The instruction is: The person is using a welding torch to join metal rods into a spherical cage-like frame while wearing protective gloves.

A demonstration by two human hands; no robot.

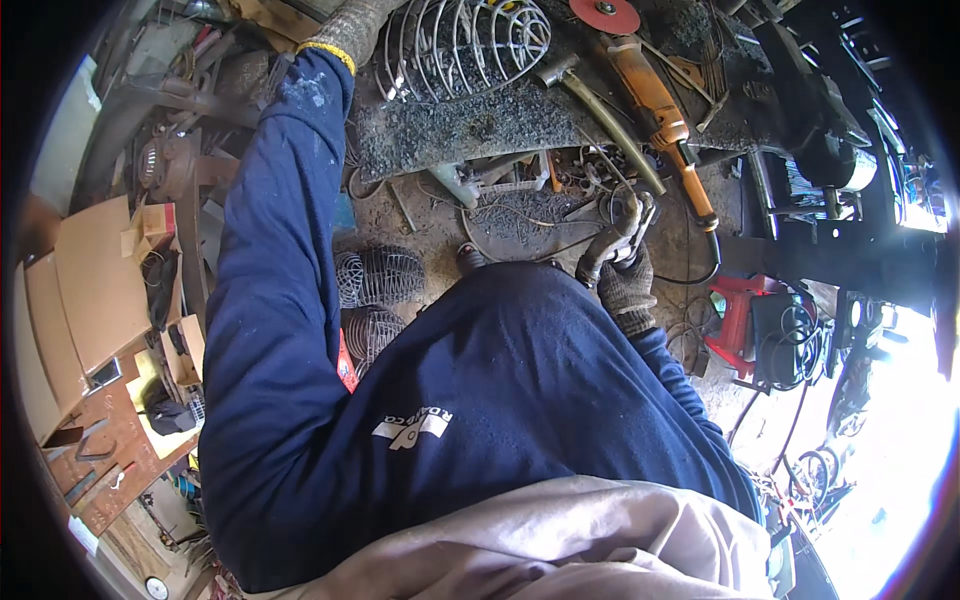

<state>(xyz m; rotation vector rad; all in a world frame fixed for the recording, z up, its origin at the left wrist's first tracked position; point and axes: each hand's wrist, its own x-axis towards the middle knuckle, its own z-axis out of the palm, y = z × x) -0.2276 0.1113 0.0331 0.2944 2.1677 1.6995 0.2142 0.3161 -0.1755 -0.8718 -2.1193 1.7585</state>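
Observation:
My left hand [352, 28], in a grey knit glove with a yellow cuff, reaches to the top edge beside a rounded metal wire cage [465, 45] on the workbench. Its fingers are cut off by the edge, so I cannot tell if it touches the cage. My right hand [622, 250], in a worn grey glove, is in front of the bench with its fingers curled together. What they hold, if anything, is too small to make out. Just beyond its fingertips ends the handle of a hammer [610, 125]. An orange angle grinder [648, 95] with a red disc [606, 12] lies to the right of the hammer.
Dark grit covers the bench top [430, 135]. More wire cages [380, 275] stand on the floor below. The grinder's black cable [716, 265] loops down at the right, near a red and black machine [755, 330]. Cardboard [95, 290] and a brown board [110, 445] are at the left.

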